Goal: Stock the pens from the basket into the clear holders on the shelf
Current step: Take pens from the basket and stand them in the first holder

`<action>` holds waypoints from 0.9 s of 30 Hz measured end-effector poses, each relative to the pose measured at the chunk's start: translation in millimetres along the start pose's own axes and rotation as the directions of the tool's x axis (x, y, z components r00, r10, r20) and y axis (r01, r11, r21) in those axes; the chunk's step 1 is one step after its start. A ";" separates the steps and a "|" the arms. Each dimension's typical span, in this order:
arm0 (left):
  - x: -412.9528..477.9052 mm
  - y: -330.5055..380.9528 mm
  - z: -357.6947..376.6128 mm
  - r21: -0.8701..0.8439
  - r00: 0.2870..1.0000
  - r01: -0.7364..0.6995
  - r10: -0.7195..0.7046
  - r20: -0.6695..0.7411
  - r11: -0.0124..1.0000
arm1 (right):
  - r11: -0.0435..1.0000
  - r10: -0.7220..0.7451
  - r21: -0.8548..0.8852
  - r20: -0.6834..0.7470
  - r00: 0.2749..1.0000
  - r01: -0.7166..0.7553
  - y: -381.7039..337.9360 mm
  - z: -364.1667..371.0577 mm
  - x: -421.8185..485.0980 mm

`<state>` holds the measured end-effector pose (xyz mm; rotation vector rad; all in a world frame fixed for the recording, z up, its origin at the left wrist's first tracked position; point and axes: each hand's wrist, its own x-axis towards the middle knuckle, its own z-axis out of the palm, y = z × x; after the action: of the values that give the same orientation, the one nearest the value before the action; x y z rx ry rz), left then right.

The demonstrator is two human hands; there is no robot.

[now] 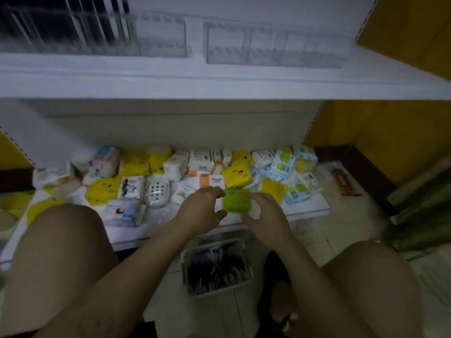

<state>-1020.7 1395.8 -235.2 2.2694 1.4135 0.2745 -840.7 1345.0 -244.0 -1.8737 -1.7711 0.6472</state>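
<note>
A: White metal shelving [219,79] is filling the background, with yellow wall panels [402,132] showing beside it. How many levels are showing?

B: Two. On the upper level, two clear acrylic holders [275,45] are standing side by side with a gap between them. Dark pens [73,25] are leaning in the left one, too blurred for a count.

A: And the lower level?

B: Its white board [151,230] is carrying a loose heap of small wrapped packs [136,164] in yellow, white and pale blue, too many and too blurred to number. One white oval dish with holes [156,191] is lying among them.

A: Where is the stock sitting?

B: One translucent plastic basket [219,292] is sitting on the tiled floor [329,230] between two bare knees, just below the board's front edge. Thin dark pens [214,269] are lying jumbled inside it.

A: What are the hands doing?

B: Both are gripping one bright green soft packet [235,201] above the board. The left hand [200,208] is curling its fingers over the left edge, thumb beneath. The right hand [266,215] is pinching the right edge. The basket is lying nearer the body than either hand.
</note>
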 end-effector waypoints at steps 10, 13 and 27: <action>-3.9 -52.8 83.4 -0.124 0.975 0.180 -0.161 0.155 0.976 | 0.989 0.109 -0.126 0.218 0.970 -0.083 47.4 62.8 -11.3; -5.1 -71.2 107.1 -0.093 0.942 0.230 -0.198 0.272 0.969 | 0.976 0.148 -0.205 0.389 0.909 -0.072 65.4 85.1 -5.2; 17.7 -118.1 244.3 0.034 0.600 0.420 -0.305 0.739 0.907 | 0.904 0.424 -0.384 0.756 0.498 -0.187 151.5 168.7 15.7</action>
<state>-1010.6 1390.1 -506.9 1.5894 1.2845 -0.6037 -829.6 1357.0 -470.8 -2.2946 -2.1207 1.7866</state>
